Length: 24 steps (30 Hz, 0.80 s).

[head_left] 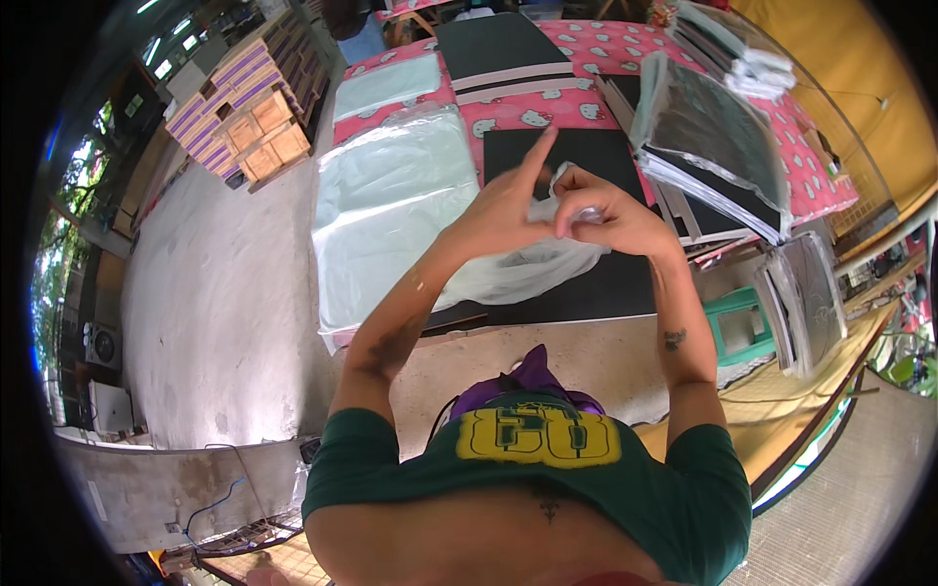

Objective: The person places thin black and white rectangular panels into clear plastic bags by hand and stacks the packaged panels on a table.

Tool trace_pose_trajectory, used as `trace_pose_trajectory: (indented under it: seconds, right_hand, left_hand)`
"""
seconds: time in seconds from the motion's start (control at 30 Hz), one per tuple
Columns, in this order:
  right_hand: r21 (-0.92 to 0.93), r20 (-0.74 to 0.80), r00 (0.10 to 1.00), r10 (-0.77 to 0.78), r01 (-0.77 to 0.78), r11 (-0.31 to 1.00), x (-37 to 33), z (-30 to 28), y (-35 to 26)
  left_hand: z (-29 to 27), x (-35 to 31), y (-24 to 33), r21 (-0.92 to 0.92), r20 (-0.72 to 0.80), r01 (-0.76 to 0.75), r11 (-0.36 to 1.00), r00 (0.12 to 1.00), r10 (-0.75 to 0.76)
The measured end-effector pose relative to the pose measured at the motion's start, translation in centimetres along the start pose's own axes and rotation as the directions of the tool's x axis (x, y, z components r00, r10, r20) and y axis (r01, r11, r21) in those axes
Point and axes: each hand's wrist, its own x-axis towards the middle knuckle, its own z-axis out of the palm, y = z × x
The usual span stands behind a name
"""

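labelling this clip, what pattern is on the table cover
The table cover is pink with white cartoon cat heads; best seen in the head view.

Over the pink-covered table (pixel 606 41), the person's right hand (pixel 618 217) pinches crumpled clear plastic (pixel 537 273); the left hand (pixel 503 210) is spread just beside it. On the table beneath lies a black board (pixel 625 285). Pale plastic sheets (pixel 396 190) cover the table's left, wrapped black panels (pixel 713 127) its right; cartons (pixel 259 78) stand beyond its left side.

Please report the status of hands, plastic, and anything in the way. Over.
Right hand curled on thin plastic. Left hand close by, index finger extended, grip unclear. Loose plastic partly veils black board.
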Motion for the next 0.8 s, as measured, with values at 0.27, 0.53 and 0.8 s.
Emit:
trace_pose_trajectory:
  seconds: [0.27, 0.53, 0.8]
  right_hand:
    - [-0.302, -0.758, 0.482, 0.440, -0.857, 0.418, -12.0, -1.8, 1.9]
    - [-0.636, -0.770, 0.614, -0.171, -0.722, 0.273, -14.2, -4.8, -3.1]
    - [-0.428, -0.872, 0.488, -0.046, -0.714, 0.554, -14.9, -2.1, -1.2]
  left_hand:
    - [-3.0, 2.0, 1.5, -0.427, 0.270, 0.127, 0.895, 0.963, -0.008]
    - [0.8, -0.3, 3.2, 0.519, -0.287, 0.279, 0.808, 0.947, -0.142]
    - [6.6, -6.2, 2.4, 0.556, -0.144, 0.319, 0.767, 0.946, -0.289]
